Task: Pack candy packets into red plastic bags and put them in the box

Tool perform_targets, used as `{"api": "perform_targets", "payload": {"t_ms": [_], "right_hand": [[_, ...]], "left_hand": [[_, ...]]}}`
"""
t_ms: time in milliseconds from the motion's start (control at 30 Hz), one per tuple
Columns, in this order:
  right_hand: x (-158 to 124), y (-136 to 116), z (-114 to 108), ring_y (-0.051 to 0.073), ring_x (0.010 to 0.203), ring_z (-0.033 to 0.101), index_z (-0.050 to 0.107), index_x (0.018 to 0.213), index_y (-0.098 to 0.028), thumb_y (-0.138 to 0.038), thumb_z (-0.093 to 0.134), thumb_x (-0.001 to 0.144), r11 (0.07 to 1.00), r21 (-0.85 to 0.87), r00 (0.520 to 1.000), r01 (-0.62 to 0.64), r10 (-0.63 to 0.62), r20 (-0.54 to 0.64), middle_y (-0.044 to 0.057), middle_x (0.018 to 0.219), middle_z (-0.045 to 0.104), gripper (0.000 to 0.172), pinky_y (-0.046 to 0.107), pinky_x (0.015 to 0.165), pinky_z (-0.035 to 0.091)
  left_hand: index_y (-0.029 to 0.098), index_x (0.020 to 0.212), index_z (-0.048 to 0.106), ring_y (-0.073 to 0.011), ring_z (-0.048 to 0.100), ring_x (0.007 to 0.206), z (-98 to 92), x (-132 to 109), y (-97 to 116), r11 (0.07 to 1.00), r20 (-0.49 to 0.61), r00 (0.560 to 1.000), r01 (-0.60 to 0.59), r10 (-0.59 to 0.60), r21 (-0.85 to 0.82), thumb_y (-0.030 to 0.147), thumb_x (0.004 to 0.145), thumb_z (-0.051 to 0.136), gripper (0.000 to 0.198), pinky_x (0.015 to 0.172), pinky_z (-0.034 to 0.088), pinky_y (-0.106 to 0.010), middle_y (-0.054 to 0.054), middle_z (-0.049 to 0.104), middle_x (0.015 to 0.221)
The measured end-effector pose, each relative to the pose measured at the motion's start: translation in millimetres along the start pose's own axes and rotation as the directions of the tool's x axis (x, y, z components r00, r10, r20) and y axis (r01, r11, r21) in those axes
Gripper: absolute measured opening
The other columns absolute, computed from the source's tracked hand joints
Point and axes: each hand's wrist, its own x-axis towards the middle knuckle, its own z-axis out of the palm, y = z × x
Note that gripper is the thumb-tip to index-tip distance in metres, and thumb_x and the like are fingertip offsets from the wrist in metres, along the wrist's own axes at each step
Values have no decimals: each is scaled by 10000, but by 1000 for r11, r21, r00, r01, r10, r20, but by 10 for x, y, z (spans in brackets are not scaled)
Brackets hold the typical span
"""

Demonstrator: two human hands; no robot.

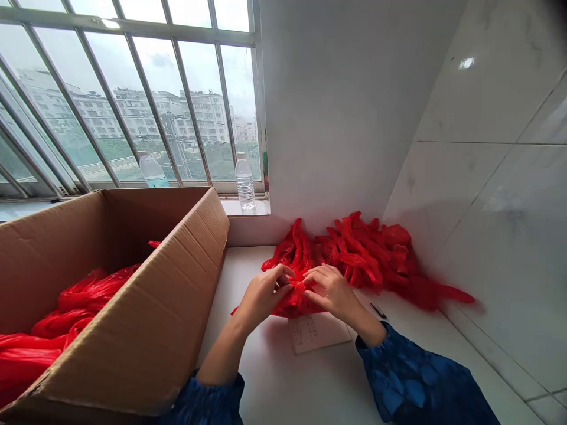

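Note:
A crumpled red plastic bag (pixel 296 304) lies in front of me, between my two hands. My left hand (pixel 264 293) comes from the left, its thumb and fingers curled in a pinch on the bag's edge. Across from it, my right hand (pixel 333 293) has its thumb and fingertips closed on the other side of the same bag. The fingertips are partly lost against the red plastic. Behind the hands spreads a heap of red plastic bags (pixel 367 251) along the wall. A sheet of paper with handwriting (pixel 319 332) lies partly under the bag.
A large open cardboard box (pixel 146 307) with red plastic bags (pixel 66 319) inside stands at the left. A dark pen (pixel 378 311) lies by my right wrist. One water bottle (pixel 245 182) and a larger bottle (pixel 153 170) stand at the barred window. Tiled wall (pixel 500 236) bounds the right.

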Motion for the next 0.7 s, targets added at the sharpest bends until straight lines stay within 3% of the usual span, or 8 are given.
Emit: {"api": "perform_targets", "payload": {"t_ms": [167, 367, 467, 567, 700], "right_hand": [[0, 64, -19, 208, 998, 654, 623, 852, -235, -66, 694, 844, 997, -46, 998, 57, -58, -30, -10, 961, 724, 184, 467, 1080, 352], [-46, 254, -337, 227, 1045, 633, 648, 800, -230, -96, 688, 844, 995, -95, 995, 30, -39, -94, 11, 973, 691, 147, 437, 1017, 371], [-74, 269, -466, 201, 926, 635, 658, 766, -216, -119, 671, 856, 995, -60, 997, -80, 80, 0, 16, 928, 669, 134, 344, 855, 426], [-90, 217, -470, 175, 827, 622, 652, 756, -200, -110, 638, 853, 974, -58, 962, -218, 225, 157, 16, 883, 651, 133, 289, 746, 423], [-102, 122, -375, 175, 808, 626, 642, 795, -189, -66, 628, 802, 952, -90, 921, -292, 305, 242, 17, 854, 676, 124, 270, 710, 407]], "left_hand": [[238, 1053, 612, -148, 626, 779, -5, -10, 34, 1000, 0, 1000, -15, 15, 9, 265, 892, 558, 171, 744, 500, -254, 13, 683, 853], [241, 1065, 591, -147, 602, 746, -187, -25, -93, 996, -93, 995, 46, -38, 80, 259, 912, 514, 173, 740, 484, -266, 21, 668, 829], [238, 1060, 596, -153, 608, 729, -250, -34, -156, 987, -133, 987, 103, -87, 123, 255, 919, 498, 172, 695, 466, -263, 13, 675, 828], [243, 1075, 614, -175, 629, 779, -235, -57, -158, 976, -139, 983, 140, -117, 169, 247, 922, 490, 197, 673, 447, -271, -11, 691, 886], [277, 1123, 639, -177, 638, 887, -154, -83, -123, 984, -8, 998, 60, -59, 170, 277, 893, 577, 239, 726, 468, -271, -23, 673, 1117]]}}
